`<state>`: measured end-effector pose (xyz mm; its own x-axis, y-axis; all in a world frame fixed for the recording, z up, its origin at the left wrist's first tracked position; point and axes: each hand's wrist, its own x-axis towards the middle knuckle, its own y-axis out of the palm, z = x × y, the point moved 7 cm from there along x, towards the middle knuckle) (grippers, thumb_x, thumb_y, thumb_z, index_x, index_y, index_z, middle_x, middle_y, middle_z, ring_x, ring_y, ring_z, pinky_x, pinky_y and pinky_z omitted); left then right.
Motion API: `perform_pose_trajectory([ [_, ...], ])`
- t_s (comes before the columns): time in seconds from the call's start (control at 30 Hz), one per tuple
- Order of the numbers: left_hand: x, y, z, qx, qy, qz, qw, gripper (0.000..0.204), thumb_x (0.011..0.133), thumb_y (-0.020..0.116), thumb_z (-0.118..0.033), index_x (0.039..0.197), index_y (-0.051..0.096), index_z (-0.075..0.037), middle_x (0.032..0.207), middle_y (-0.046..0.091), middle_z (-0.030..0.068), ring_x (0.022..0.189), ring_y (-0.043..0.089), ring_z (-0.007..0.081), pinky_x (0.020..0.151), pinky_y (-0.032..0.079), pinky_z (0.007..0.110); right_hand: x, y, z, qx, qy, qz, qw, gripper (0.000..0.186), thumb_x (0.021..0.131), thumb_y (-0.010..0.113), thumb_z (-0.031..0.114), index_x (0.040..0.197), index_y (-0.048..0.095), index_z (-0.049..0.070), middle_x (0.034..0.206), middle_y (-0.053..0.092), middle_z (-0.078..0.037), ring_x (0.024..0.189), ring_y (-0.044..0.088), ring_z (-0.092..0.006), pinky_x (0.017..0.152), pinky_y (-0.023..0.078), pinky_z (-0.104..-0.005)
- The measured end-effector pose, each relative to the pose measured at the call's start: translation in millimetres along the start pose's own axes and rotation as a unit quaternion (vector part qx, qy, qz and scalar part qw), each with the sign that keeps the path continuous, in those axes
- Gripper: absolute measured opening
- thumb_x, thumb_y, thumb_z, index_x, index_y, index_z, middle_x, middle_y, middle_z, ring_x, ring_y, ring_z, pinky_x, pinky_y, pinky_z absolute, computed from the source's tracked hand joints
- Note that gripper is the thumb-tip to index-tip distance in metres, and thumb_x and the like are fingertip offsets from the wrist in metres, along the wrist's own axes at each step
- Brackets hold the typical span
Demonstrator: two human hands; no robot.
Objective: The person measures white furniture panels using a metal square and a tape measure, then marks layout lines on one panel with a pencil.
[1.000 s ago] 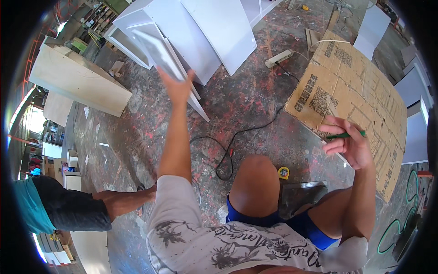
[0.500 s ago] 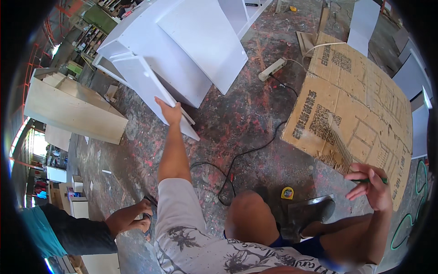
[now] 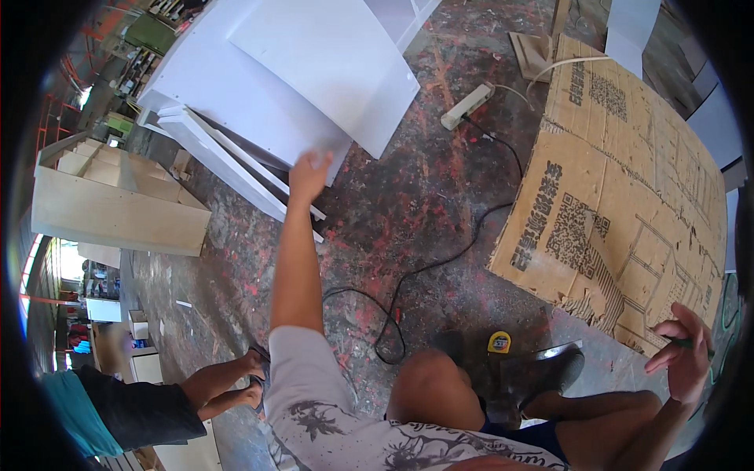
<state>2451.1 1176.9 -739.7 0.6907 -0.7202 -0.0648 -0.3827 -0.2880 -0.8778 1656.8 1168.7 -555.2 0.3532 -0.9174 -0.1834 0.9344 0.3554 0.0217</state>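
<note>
**Left hand (image 3: 309,179) beside thin white flat panels (image 3: 225,165)**

From afar I see them lean on a white boxy cabinet (image 3: 216,82), probably for support. Whether this hand grips, I cannot tell. My right hand (image 3: 682,353) pinches a slim green pen (image 3: 680,342), perhaps for convenience.

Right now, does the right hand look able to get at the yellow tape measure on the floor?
Probably yes: the tape measure lies uncovered on the floor near the bent knee, though the right hand has a slim green object in its grip.
</note>
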Motion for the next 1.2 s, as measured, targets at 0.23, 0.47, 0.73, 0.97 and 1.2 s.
perform_pose_trajectory([
  [0.23,143.9,-13.7,-8.9,-0.375,-0.047,-0.163,0.911,0.107,0.085,0.083,-0.051,0.160,0.028,0.003,0.162,0.037,0.0234,0.141,0.047,0.0380,0.110,0.044,0.048,6.1,-18.1,-8.7,0.019,0.002,-0.094,0.995,0.071,0.108,0.045,0.049,0.142,0.048,-0.013,0.101,0.071,-0.026,0.055,0.072,-0.0332,0.043,0.061,-0.0378],
  [0.47,132.3,7.7,-98.8,-0.306,-0.022,-0.252,0.918,0.084,0.085,0.086,-0.037,0.143,0.049,0.012,0.135,0.064,0.0239,0.123,0.063,0.0340,0.103,0.050,0.043,-14.0,-42.4,-9.4,0.015,0.023,-0.167,0.986,0.073,0.105,0.050,0.051,0.139,0.050,-0.013,0.098,0.072,-0.025,0.054,0.071,-0.0337,0.042,0.060,-0.0380],
  [0.73,10.4,-6.2,-196.3,-0.385,0.139,-0.404,0.818,0.041,0.092,0.077,-0.014,0.121,0.067,0.012,0.115,0.074,0.0227,0.100,0.072,0.0336,0.090,0.056,0.043,-25.0,-36.8,-3.5,0.053,0.018,-0.081,0.995,0.072,0.105,0.050,0.049,0.140,0.049,-0.014,0.104,0.071,-0.031,0.062,0.074,-0.0407,0.049,0.064,-0.0428],
  [0.97,-92.9,-66.6,-225.4,-0.415,0.213,-0.332,0.820,0.032,0.095,0.072,-0.007,0.121,0.067,0.011,0.114,0.074,0.0180,0.097,0.070,0.0228,0.087,0.056,0.037,-49.6,-41.7,4.7,0.087,0.001,-0.018,0.996,0.072,0.106,0.047,0.049,0.140,0.049,-0.015,0.106,0.071,-0.032,0.065,0.074,-0.0423,0.053,0.065,-0.0446],
  [1.2,-238.5,-135.6,-299.4,-0.342,0.299,-0.323,0.830,0.029,0.097,0.073,-0.011,0.117,0.070,0.009,0.104,0.076,0.0139,0.094,0.068,0.0183,0.087,0.054,0.034,-75.3,-23.1,33.4,0.137,-0.049,0.078,0.986,0.067,0.109,0.044,0.044,0.141,0.049,-0.015,0.112,0.071,-0.033,0.074,0.076,-0.0415,0.063,0.067,-0.0444],
])
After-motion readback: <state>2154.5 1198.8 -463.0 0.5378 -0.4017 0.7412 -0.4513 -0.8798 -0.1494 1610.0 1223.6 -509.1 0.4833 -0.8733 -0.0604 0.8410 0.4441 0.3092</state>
